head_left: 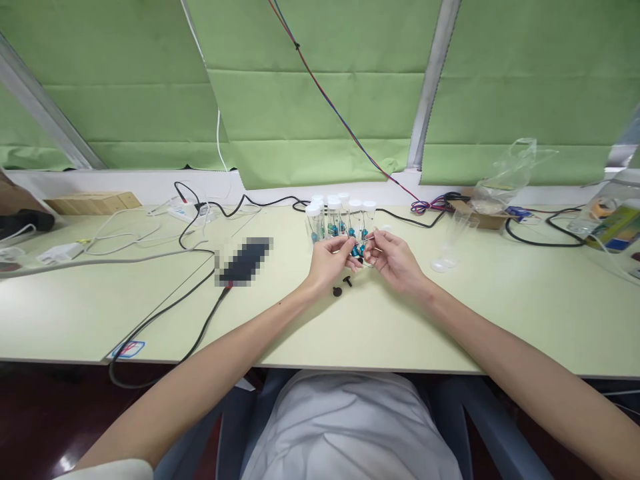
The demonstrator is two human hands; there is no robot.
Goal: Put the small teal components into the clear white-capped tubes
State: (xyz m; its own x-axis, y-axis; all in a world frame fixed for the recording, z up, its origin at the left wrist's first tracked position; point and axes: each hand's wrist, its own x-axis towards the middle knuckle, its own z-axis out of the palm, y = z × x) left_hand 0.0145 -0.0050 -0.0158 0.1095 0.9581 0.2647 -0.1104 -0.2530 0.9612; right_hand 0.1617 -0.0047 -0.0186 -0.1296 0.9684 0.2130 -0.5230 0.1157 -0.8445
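Near the middle of the table, my left hand point(326, 261) is closed in a pinch on a small blue part point(355, 251); its exact kind is too small to tell. Close beside it, my right hand point(396, 261) pinches a thin metal wire point(369, 238) that points toward the left hand. Just behind both hands stand several clear tubes point(334, 212) with white caps, upright, with blue pieces and wires inside. On the tabletop below my fingers lie two small black knob-like pieces, a round one point(337, 291) and one with a stem point(347, 281).
Right of my hands lie clear tubes point(450, 248) with white caps. A cardboard box point(480, 218) and plastic bag point(505, 180) stand behind them. A blurred dark device point(246, 261) with a black cable point(203, 330) lies left. Wood blocks point(95, 203) and cables line the back.
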